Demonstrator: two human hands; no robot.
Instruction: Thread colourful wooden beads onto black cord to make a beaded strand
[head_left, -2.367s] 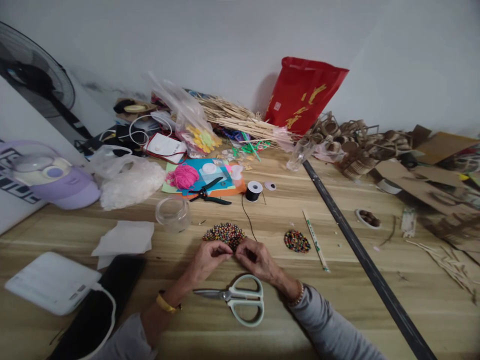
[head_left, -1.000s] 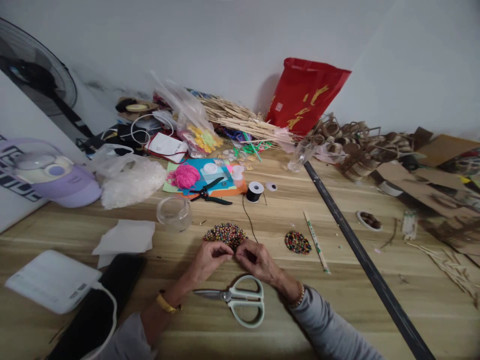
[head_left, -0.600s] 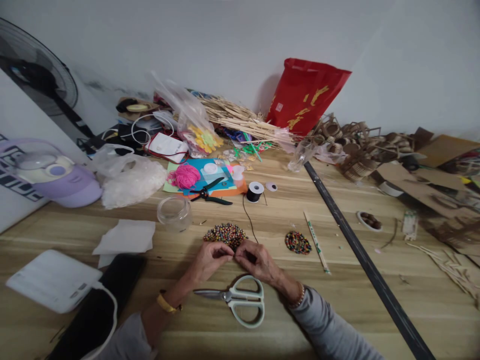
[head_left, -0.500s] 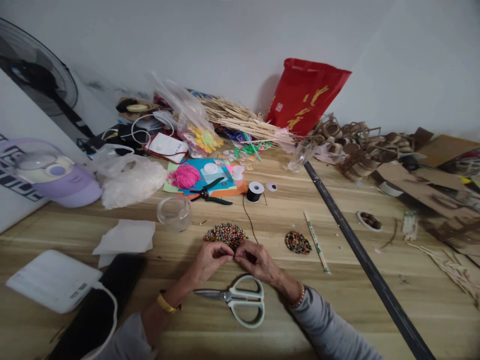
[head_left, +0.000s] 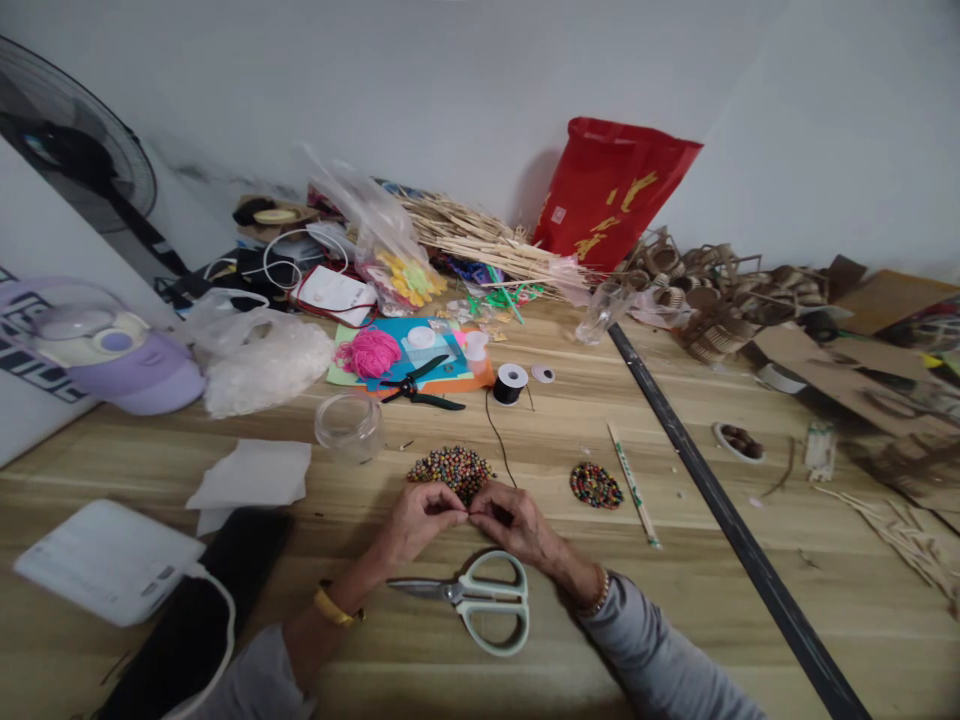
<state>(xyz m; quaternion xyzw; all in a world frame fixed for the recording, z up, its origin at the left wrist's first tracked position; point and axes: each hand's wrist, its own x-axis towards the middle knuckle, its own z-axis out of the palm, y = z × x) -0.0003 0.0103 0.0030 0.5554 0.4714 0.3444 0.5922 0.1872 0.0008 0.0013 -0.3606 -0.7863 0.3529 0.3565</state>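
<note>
My left hand [head_left: 421, 518] and my right hand [head_left: 517, 520] meet fingertip to fingertip, both in a pinch, just in front of a heap of small multicoloured beads [head_left: 451, 468]. A thin black cord [head_left: 498, 440] runs from a black-wound spool [head_left: 510, 384] down to my right hand, where it goes out of sight. What my left fingers pinch is too small to make out. Scissors with pale handles [head_left: 491, 603] lie just below my hands, blades to the left. To the right rests a round coil of strung beads [head_left: 596, 485].
A clear jar [head_left: 349, 428], dark pruners [head_left: 420, 385] and pink yarn [head_left: 369, 353] sit beyond my hands. On the left are a white device [head_left: 109, 562] and a purple cap [head_left: 135, 370]. A dark strip [head_left: 720, 500] crosses the table at right, beside a paper-wrapped stick [head_left: 634, 487].
</note>
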